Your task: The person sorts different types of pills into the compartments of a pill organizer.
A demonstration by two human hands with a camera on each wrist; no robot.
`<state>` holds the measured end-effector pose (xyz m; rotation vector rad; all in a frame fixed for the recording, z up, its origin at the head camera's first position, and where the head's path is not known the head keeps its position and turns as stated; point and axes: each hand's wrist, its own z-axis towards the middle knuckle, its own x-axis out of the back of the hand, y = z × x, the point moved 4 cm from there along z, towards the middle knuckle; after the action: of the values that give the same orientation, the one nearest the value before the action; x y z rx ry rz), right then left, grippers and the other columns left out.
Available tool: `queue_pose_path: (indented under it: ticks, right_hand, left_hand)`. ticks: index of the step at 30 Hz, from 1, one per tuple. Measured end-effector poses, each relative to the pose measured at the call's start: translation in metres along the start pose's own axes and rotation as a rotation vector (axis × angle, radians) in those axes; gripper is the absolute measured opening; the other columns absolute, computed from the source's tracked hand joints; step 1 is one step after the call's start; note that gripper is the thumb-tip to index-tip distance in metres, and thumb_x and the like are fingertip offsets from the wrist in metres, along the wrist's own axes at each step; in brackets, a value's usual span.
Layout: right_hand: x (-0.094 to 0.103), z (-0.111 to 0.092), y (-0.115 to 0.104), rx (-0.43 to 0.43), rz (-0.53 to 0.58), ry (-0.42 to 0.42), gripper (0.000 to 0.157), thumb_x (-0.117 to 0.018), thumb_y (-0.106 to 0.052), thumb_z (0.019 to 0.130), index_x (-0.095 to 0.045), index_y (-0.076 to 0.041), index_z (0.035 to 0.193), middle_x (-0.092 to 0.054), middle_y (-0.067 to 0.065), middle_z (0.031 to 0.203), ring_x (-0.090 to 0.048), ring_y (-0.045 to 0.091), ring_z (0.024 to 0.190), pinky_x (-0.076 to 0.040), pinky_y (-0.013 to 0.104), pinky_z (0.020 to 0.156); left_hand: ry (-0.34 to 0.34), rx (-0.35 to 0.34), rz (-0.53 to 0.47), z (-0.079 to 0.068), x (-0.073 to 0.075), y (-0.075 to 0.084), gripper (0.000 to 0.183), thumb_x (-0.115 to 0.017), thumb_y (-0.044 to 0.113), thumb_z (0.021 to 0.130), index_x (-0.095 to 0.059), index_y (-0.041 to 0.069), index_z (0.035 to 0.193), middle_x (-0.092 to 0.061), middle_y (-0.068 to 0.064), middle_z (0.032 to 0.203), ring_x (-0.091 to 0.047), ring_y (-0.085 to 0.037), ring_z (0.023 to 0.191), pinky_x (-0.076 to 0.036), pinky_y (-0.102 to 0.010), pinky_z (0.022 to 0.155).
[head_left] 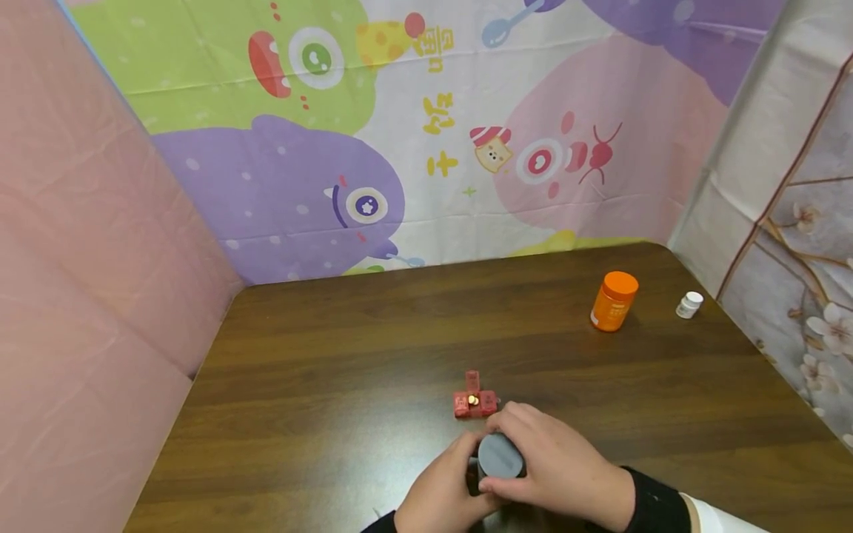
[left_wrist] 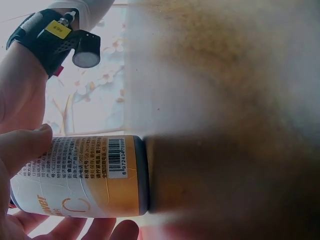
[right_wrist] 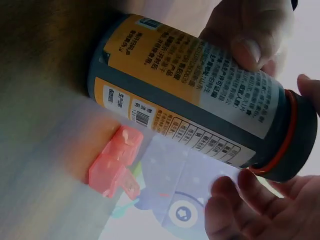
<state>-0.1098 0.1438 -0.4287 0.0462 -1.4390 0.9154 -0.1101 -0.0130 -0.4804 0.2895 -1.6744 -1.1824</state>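
A pill bottle (right_wrist: 185, 95) with a dark body and an orange and white label stands upright at the table's near side. My left hand (head_left: 443, 485) grips its body, thumb on one side and fingers round the other in the left wrist view. Over the grey lid (head_left: 500, 457) my right hand (head_left: 560, 463) curls its thumb and fingers at the rim. An orange-red ring shows just under the lid in the right wrist view. Just beyond the hands lies a small red pill box (head_left: 489, 402), one flap raised, with yellowish pills (head_left: 473, 400) in the uncovered compartment.
An orange jar (head_left: 613, 302) stands at the back right of the wooden table (head_left: 320, 370). Farther right, close to the table's edge, is a small white bottle (head_left: 689, 304). Printed cloths (head_left: 440, 207) hang behind and beside the table.
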Motion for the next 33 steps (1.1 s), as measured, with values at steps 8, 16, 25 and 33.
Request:
queue_pose_path:
  ticks: [8,16,25,33]
  right_hand:
    - [0.008,-0.007,0.001,0.127,0.028,-0.112,0.06,-0.069,-0.035,0.086,-0.048,-0.021,0.14,-0.049,-0.01,0.134,-0.044,0.005,0.115,-0.049,0.042,0.091]
    - [0.004,-0.004,0.005,-0.01,-0.048,-0.024,0.047,-0.066,-0.063,0.08,-0.059,-0.026,0.108,-0.054,-0.017,0.094,-0.047,0.001,0.079,-0.049,0.026,0.067]
    - [0.006,-0.009,0.0,0.163,0.005,-0.086,0.067,-0.068,-0.037,0.087,-0.04,-0.021,0.146,-0.044,-0.007,0.142,-0.039,0.007,0.123,-0.047,0.044,0.094]
    - [0.009,-0.005,-0.008,0.25,0.03,-0.017,0.049,-0.072,-0.029,0.085,-0.057,-0.022,0.131,-0.055,-0.009,0.119,-0.049,0.006,0.101,-0.052,0.03,0.077]
  left_hand:
    - [-0.029,0.011,0.027,0.001,0.0,0.001,0.068,-0.074,0.045,0.083,-0.043,0.022,0.139,-0.055,0.003,0.128,-0.051,-0.005,0.108,-0.05,-0.035,0.089]
    - [-0.02,0.024,0.014,0.001,0.0,0.001,0.055,-0.072,0.045,0.084,-0.051,0.022,0.128,-0.058,0.004,0.118,-0.054,-0.005,0.102,-0.051,-0.034,0.085]
    - [-0.014,-0.031,0.016,0.001,0.0,0.001,0.065,-0.074,0.041,0.084,-0.044,0.021,0.137,-0.055,0.002,0.127,-0.051,-0.005,0.108,-0.05,-0.034,0.09]
    - [-0.01,-0.034,0.071,-0.001,0.001,0.001,0.062,-0.074,0.042,0.083,-0.045,0.022,0.135,-0.055,0.004,0.125,-0.051,-0.004,0.106,-0.05,-0.033,0.088]
